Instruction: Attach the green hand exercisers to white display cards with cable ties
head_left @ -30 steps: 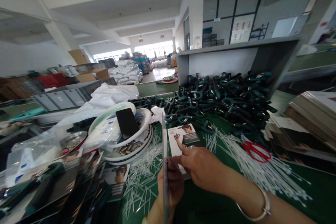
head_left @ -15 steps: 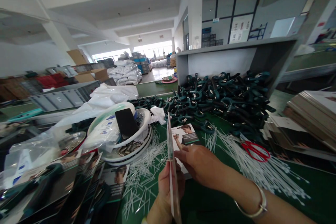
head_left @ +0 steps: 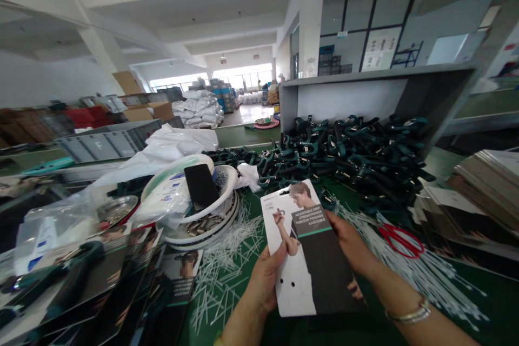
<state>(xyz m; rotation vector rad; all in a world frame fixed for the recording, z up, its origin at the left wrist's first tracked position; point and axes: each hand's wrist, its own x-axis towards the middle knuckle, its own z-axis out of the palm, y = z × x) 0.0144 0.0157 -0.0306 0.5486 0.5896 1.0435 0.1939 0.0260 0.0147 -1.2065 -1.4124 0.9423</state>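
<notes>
as left hand (head_left: 264, 281) grips card (head_left: 324, 265), right hand (head_left: 357, 248) apparently cupping edge

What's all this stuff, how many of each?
Grip strengthener card: one visible, white and dark grey, held
Loose grip strengtheners: many, green and black, heaped behind
Carded grip strengtheners: several, green-black, near left
Card stacks: at least two, white and dark, right
Zip ties: many, white, left and right
Scissors: one, red-handled, right
Phone: one, black, over bowls
Bowls: at least two, white, left
Nearest crate: one, grey, back left
Sacks: many, white, far back
Shelf: one, grey, behind heap
Table: one, green, underneath
Bracelet: one, silver, right wrist
Left hand: one, bare, card's left edge
Right hand: one, bare, card's right edge
</notes>
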